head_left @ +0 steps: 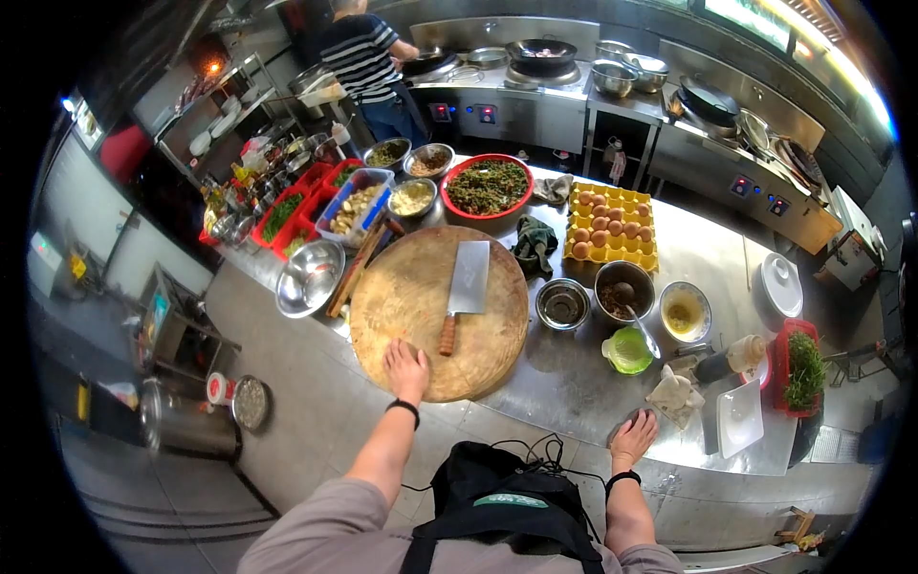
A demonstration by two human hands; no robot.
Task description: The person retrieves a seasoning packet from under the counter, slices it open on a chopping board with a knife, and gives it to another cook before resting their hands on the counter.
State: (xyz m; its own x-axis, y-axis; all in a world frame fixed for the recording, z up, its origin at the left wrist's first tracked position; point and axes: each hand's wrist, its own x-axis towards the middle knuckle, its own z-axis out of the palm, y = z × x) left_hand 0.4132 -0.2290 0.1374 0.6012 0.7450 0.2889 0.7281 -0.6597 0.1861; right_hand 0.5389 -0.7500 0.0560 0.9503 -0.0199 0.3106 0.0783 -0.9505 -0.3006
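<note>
My left hand (407, 371) lies flat on the near edge of a round wooden chopping block (406, 277), its fingers stretched out and holding nothing. A cleaver (469, 277) rests on the block to the right of that hand, wooden handle toward me. My right hand (633, 438) is laid open on the front edge of the steel counter (564, 402), also without anything in it. Nearest to it are a crumpled pale cloth (675, 394), a green bowl (627, 352) and a white rectangular dish (739, 419).
Behind the block stand a red basin of chopped greens (488, 187) and a yellow egg tray (609, 230). A steel bowl (311, 277) sits at left; a pot with a ladle (624, 291) is at right. A person in a striped shirt (361, 57) stands by the stoves.
</note>
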